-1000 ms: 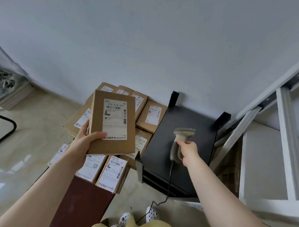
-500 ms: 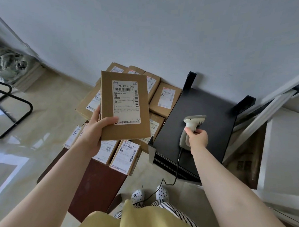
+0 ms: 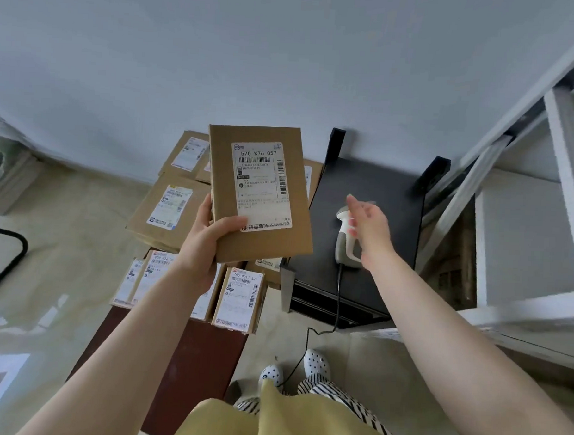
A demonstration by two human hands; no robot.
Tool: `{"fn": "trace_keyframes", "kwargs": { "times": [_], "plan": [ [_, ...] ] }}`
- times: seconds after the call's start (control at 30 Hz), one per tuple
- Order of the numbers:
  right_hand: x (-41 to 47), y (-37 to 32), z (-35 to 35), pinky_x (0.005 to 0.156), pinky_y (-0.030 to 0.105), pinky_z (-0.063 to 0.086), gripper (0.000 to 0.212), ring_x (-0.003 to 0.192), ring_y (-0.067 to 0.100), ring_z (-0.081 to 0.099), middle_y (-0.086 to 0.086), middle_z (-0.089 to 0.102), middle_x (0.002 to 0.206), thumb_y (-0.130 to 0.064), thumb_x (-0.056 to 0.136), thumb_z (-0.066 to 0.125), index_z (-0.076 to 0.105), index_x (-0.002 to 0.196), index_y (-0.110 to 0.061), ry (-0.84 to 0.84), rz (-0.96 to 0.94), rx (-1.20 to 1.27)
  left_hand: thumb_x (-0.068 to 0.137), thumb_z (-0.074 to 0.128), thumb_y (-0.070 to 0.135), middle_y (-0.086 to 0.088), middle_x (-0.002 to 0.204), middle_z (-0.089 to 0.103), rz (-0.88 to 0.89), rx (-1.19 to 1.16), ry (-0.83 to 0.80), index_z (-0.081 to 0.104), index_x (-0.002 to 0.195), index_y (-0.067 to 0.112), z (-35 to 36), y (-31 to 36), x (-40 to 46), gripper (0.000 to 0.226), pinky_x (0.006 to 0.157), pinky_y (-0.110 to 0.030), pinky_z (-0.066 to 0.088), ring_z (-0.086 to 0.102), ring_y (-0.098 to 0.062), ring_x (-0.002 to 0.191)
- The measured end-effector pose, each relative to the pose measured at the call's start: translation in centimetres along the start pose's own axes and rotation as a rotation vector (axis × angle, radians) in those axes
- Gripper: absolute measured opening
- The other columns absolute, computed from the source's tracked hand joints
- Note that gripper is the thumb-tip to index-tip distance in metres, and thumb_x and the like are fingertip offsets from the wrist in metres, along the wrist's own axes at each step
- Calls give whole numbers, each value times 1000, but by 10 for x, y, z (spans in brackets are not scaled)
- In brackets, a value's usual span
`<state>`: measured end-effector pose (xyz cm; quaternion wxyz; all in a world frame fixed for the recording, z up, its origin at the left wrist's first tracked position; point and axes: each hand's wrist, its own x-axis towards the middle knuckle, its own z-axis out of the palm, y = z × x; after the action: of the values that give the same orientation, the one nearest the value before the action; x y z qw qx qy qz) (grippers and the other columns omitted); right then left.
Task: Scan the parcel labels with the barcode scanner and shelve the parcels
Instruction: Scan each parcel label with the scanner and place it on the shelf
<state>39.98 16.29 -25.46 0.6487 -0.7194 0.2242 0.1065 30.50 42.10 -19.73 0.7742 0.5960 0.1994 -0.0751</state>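
Cardboard parcel [image 3: 260,196]: I see one gripped in left hand [image 3: 203,243]; right hand [image 3: 369,226] spread above one scanner [image 3: 344,239] at 3 o'clock.

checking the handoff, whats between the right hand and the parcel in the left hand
Head view: nothing solid. The right hand, open, hovers over the barcode scanner on the black stand; only that stand's top shows before the held parcel.

One held parcel [image 3: 259,196], one scanner [image 3: 344,241], two hands [image 3: 201,246], one black cabinet [image 3: 378,195]
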Motion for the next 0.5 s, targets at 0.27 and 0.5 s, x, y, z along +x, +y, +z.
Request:
{"fn": "trace_keyframes", "kwargs": {
  "times": [0.27, 0.5],
  "plan": [
    [-124, 20, -35, 105, 39, 44, 82, 112, 3, 63, -12, 65, 127, -51, 71, 70, 42, 144, -31, -351, 108, 103, 74, 73, 19, -1, 125, 71, -93, 88, -277, 42, 148, 26, 49, -46, -17, 80, 80, -36, 59, 70, -22, 110],
    [-184, 75, -102, 83, 29, 52, 90, 113, 13, 61, -4, 60, 133, -45, 69, 72, 35, 149, -25, -239, 199, 108, 54, 83, 42, 6, 120, 72, -241, 209, -431, 41, 147, 33, 80, -93, -68, 103, 84, -38, 57, 71, -18, 106]
  ]
}}
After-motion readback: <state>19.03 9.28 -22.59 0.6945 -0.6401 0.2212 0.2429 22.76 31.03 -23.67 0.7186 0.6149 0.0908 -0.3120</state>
